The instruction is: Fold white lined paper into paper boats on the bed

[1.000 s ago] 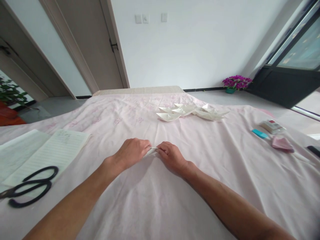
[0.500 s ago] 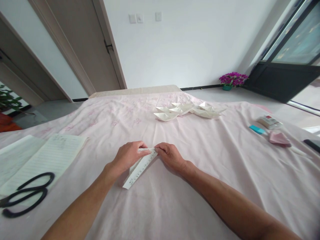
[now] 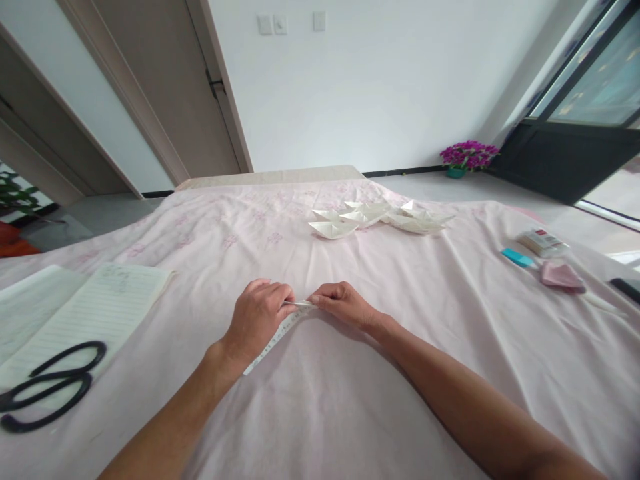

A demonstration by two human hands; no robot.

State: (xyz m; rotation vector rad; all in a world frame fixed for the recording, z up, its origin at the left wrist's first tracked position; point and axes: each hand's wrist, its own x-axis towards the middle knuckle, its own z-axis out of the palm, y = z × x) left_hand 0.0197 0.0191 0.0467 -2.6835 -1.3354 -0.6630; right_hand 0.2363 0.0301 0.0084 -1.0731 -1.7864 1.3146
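A folded sheet of paper (image 3: 273, 341) with handwriting along its edge is between my hands, just above the pink cloth. My left hand (image 3: 261, 319) is closed on it from the left and covers much of it. With thumb and fingertips, my right hand (image 3: 343, 303) pinches its right end. The fingertips of both hands nearly meet. Farther off, beyond my hands, several white folded paper boats (image 3: 334, 230) stand grouped together on the cloth.
At the left lie an open lined notebook (image 3: 107, 293) and black-handled scissors (image 3: 60, 390). To the right are a blue eraser (image 3: 517, 257), a clear-wrapped pack (image 3: 544, 243), a pink cloth piece (image 3: 563, 276) and a dark object (image 3: 626, 289). The pink bedspread (image 3: 380, 413) is wrinkled.
My left hand has turned over the paper, so less of it shows. The paper now looks like a narrower strip. My right hand stays at its right end.
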